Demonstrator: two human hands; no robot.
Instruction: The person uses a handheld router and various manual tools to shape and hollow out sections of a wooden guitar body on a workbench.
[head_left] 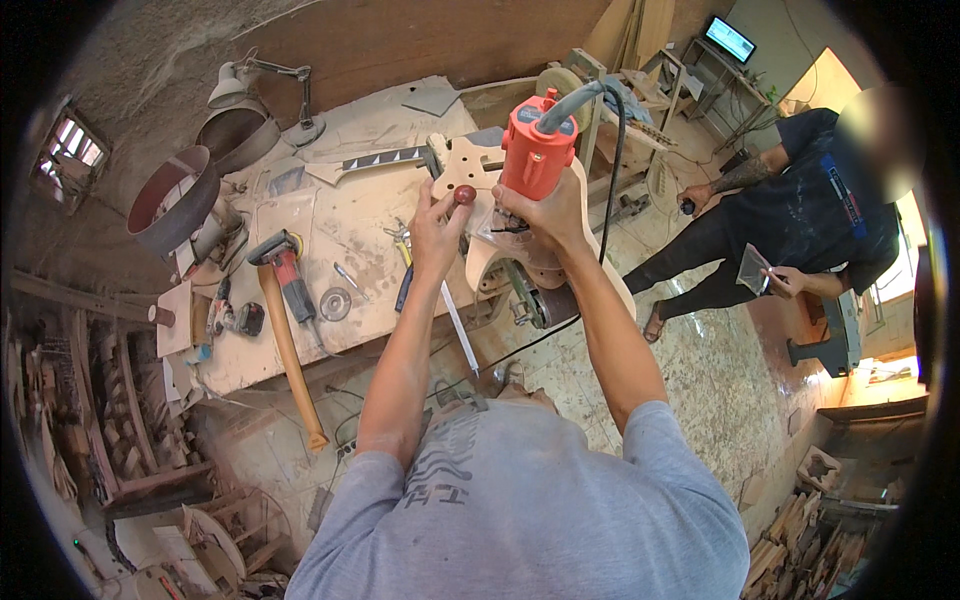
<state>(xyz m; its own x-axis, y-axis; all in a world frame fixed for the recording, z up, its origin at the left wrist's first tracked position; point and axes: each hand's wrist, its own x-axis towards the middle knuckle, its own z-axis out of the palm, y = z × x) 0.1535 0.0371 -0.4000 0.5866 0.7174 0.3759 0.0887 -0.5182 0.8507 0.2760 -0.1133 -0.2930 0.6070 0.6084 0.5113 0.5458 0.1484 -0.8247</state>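
A red router (pixel 537 150) stands upright on a pale wooden guitar body (pixel 490 262), its cord rising from the top. My right hand (pixel 548 212) is closed round the lower part of the router's housing. The fingers of my left hand (pixel 438 228) grip a dark red round knob (pixel 464 195), which seems to sit on the router's clear base plate (pixel 497 228). Under the base the bit is hidden. Beyond my left hand, a guitar neck (pixel 380 159) with pale inlays lies on the workbench. A clamp (pixel 524 292) shows at the body's near edge.
The dusty workbench (pixel 375 235) carries an angle grinder (pixel 287 275), pliers (pixel 404 270), a metal disc (pixel 335 303), a desk lamp (pixel 230 85) and sanding drums (pixel 175 200). A black cable (pixel 612 150) hangs right of the router. A co-worker (pixel 780 210) stands at the right.
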